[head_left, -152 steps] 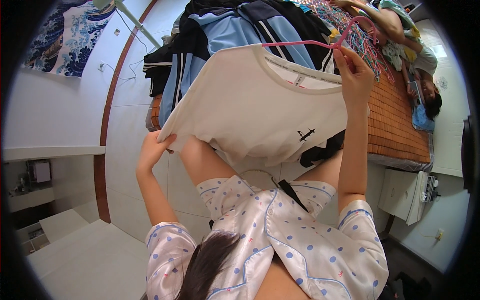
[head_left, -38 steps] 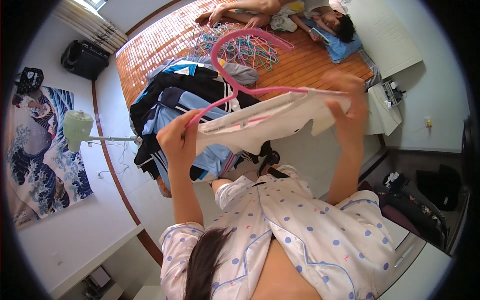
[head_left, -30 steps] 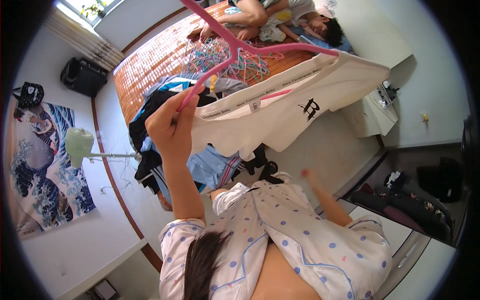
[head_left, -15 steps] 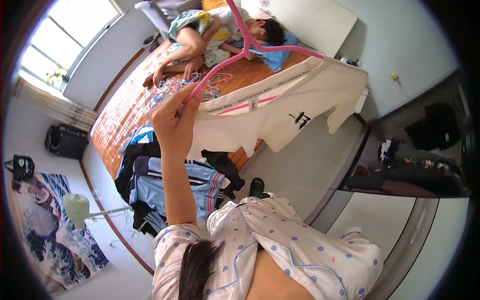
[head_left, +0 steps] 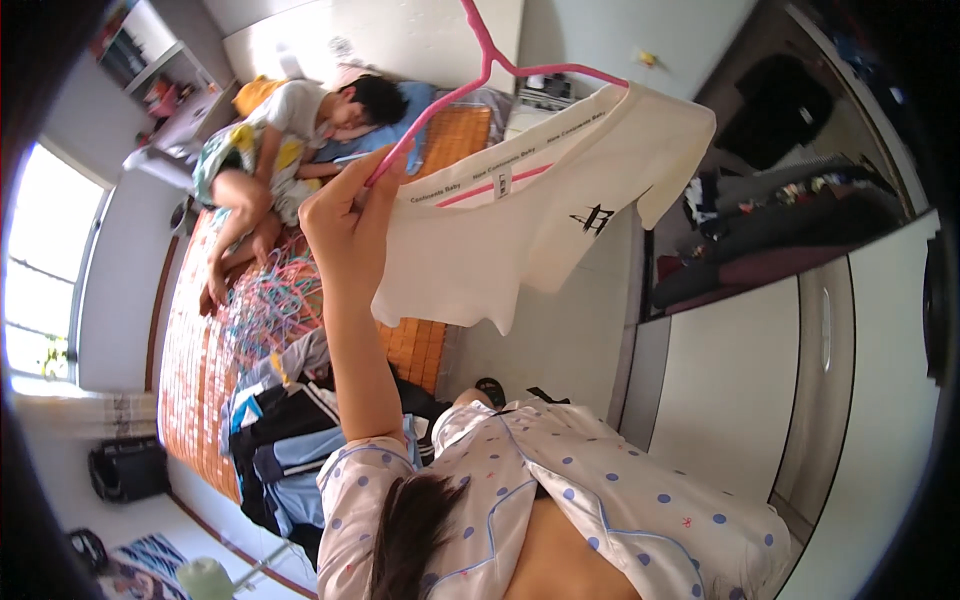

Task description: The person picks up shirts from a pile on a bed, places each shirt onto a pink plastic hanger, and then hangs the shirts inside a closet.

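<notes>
My left hand point(head_left: 350, 210) is raised in front of me, fingers closed round one arm of a pink clothes hanger point(head_left: 487, 50) and the shoulder of a white T-shirt point(head_left: 455, 265). The shirt hangs on the hanger, its neckline tilted up to the right, with a small black print on its front. A second stretch of pink hanger shows inside the collar. My right hand is out of view; only the dotted pajama sleeve on that side shows.
A person point(head_left: 300, 120) lies on the bed point(head_left: 185, 370) beside a heap of coloured hangers point(head_left: 275, 305). Clothes point(head_left: 290, 430) are piled at the bed's near end. On the right, an open wardrobe compartment holds dark folded clothes point(head_left: 770, 235), above white cabinet doors point(head_left: 730, 390).
My view has turned to the right, so the bed and person sit farther left and more of the wardrobe shows. My left hand keeps its hold on the hanger and shirt.
</notes>
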A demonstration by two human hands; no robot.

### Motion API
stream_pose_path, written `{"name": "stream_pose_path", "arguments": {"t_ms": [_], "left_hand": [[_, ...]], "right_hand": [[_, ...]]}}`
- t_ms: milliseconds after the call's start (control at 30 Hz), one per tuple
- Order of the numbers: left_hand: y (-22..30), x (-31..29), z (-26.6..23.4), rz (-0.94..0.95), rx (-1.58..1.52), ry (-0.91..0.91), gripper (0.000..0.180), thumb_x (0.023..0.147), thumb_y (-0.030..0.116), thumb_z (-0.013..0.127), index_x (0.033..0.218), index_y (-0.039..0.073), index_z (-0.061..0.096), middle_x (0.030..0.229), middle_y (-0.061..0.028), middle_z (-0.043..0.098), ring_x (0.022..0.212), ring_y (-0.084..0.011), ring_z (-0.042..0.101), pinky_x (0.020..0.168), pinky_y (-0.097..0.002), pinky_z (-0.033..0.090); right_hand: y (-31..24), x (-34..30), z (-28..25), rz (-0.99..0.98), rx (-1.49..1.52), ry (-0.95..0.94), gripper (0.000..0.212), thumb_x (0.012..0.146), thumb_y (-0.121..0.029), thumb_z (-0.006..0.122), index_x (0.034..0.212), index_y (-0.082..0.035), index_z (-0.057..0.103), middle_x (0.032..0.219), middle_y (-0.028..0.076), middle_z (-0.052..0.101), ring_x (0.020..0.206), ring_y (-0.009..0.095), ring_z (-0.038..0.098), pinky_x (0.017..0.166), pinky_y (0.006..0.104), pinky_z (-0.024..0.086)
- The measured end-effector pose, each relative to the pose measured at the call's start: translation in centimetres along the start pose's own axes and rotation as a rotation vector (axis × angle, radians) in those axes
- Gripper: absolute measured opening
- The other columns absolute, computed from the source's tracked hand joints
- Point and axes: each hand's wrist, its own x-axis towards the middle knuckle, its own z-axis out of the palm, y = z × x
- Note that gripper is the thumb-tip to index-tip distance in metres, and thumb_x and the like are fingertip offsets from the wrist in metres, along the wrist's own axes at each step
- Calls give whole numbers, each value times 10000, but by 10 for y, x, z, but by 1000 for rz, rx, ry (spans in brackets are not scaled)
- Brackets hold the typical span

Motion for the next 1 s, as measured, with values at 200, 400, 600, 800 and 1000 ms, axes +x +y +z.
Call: {"name": "stream_pose_path", "arguments": {"t_ms": [200,400,600,800,1000], "left_hand": [[-12,32,63,33,-140,-96,145,816,96,639,928,11,675,537,44,361,497,-13,278,435,-185,209],[-30,86,130,-5,-273,-276,180,856,110,600,988,9,668,611,106,405,542,6,298,465,-162,196],[-34,143,199,52,-279,-401,152,824,100,627,945,27,682,557,66,374,514,-15,288,448,-193,203],[-47,171,282,55,-384,-513,141,809,114,649,908,22,687,522,18,409,498,-33,324,439,-207,253],[-40,190,375,112,-471,-570,145,804,130,660,903,28,690,511,21,400,491,-32,314,434,-205,246]], "right_hand": [[33,-52,-10,150,8,130,416,839,-281,589,1180,-64,494,901,70,566,789,146,538,720,303,440],[36,-67,9,257,37,218,437,830,-270,603,1198,-68,482,901,76,571,784,149,549,708,305,451],[-4,-32,39,114,92,319,461,821,-259,617,1216,-71,471,900,83,576,779,151,560,697,307,462],[-46,27,99,-341,138,578,487,813,-247,631,1234,-75,460,899,90,582,774,153,571,685,309,472],[-68,56,68,-203,463,562,516,781,-213,673,1229,-68,463,936,97,587,798,159,576,701,296,473]]}}
